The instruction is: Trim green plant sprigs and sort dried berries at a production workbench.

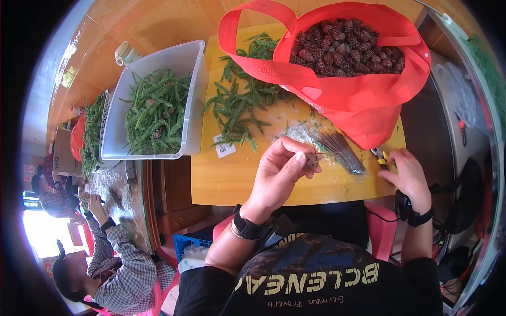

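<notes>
My left hand (282,171) is closed in a pinch above the yellow table, with a small brown pine cone (312,159) between thumb and fingers. A thin wire appears to run from the cone toward the right. To the right, my right hand (412,178) curls around the yellow-and-black handles of a pair of pliers (379,155) at the table's right side. Between the hands lies a bundle of thin brown wires (340,150), its near end in clear plastic. Behind them stands a red fabric bag (363,113) filled with pine cones (337,47).
Green artificial pine sprigs (237,108) lie on the yellow table (221,184), near a white label (224,147). At left stands a clear plastic bin (195,113) of sprigs with cones. Another person (124,274) in a checked shirt works at a table farther left.
</notes>
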The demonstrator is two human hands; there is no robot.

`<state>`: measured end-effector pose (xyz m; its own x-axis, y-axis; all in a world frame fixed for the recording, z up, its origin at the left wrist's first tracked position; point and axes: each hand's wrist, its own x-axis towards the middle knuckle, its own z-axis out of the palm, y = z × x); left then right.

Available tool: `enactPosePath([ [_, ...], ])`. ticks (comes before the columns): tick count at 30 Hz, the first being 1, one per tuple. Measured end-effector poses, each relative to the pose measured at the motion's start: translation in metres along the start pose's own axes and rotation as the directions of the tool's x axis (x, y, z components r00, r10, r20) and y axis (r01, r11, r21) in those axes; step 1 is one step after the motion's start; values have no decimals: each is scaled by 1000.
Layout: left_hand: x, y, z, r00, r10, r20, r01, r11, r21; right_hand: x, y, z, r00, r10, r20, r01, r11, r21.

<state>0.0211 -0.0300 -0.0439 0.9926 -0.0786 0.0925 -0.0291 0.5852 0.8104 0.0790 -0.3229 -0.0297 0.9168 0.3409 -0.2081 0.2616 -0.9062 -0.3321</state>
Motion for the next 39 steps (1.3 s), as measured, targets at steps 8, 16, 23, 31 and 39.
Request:
enactPosePath([
  [8, 1, 9, 0, 998, -70, -4, 68, 988, -136, 9, 34, 20, 1000, 5, 3, -5, 994, -106],
  [16, -1, 15, -10, 999, -42, -12, 39, 980, -197, -11, 24, -21, 997, -37, 61, 30, 993, 113],
  [23, 2, 17, -12, 999, -41, -5, 39, 978, -204, -23, 13, -55, 984, -138, 113, 107, 965, 239],
  [31, 1, 22, -4, 999, -50, 5, 50, 985, -166, -6, -49, -31, 896, -436, -87, 387, 669, 634],
  [39, -2, 28, -11, 999, 29, 25, -23, 975, -221, 3, -69, -17, 867, -459, -195, 488, 701, 520],
])
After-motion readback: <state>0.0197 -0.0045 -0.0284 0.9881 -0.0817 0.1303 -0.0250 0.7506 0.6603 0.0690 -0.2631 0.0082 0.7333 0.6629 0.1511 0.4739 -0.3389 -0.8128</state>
